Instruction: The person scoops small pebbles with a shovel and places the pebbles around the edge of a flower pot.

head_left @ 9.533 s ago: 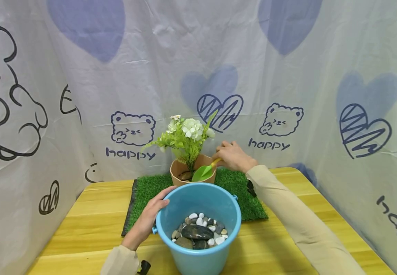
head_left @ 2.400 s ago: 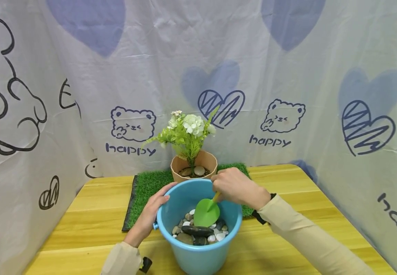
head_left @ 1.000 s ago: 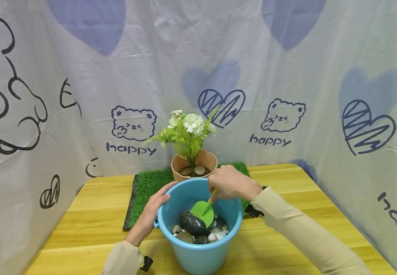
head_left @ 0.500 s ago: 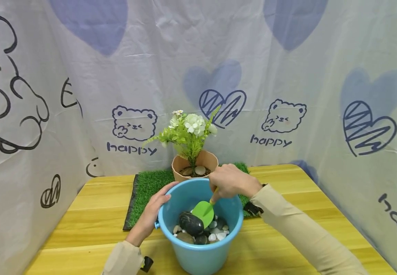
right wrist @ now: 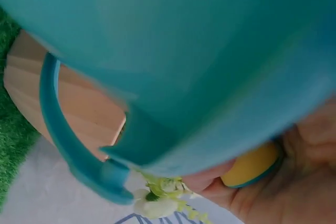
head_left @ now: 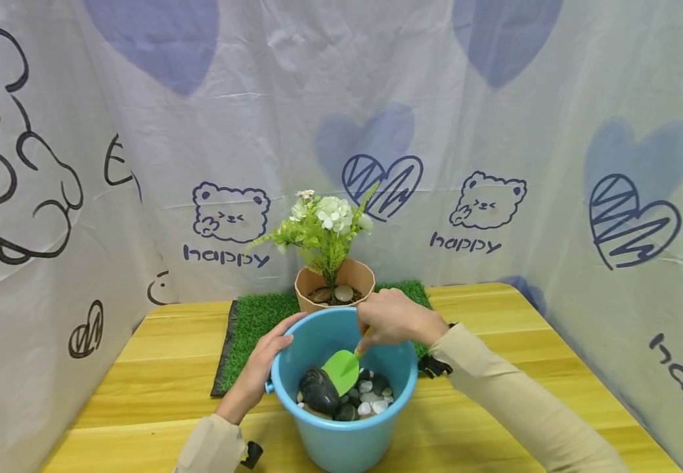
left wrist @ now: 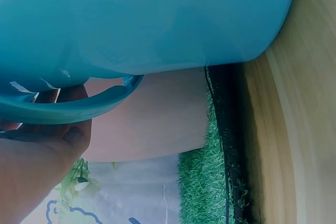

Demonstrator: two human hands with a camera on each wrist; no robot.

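A blue bucket (head_left: 344, 453) stands at the front of the table, holding white, grey and brown pebbles (head_left: 371, 397) and a large black stone (head_left: 320, 390). My left hand (head_left: 259, 368) grips its left rim; in the left wrist view, fingers pass behind the bucket's handle (left wrist: 79, 111). My right hand (head_left: 397, 318) holds a small green trowel (head_left: 342, 372) by its yellow handle (right wrist: 254, 165). The trowel's blade is down inside the bucket, against the right side of the black stone. Behind the bucket stands a flowerpot (head_left: 305, 289) with a white-flowered plant (head_left: 332, 223).
Inside the pot, a pale stone (head_left: 343, 293) and a brown stone (head_left: 320, 295) lie on dark soil. The pot stands on a green turf mat (head_left: 259, 322) on the wooden table (head_left: 158, 368). A printed white curtain (head_left: 294, 79) hangs around the back and sides.
Since 9.5 seconds ago, the trowel has gone from the pot into the bucket, and a pale stone shows in the pot. Lately the trowel and black stone have shifted left. The left hand stays put.
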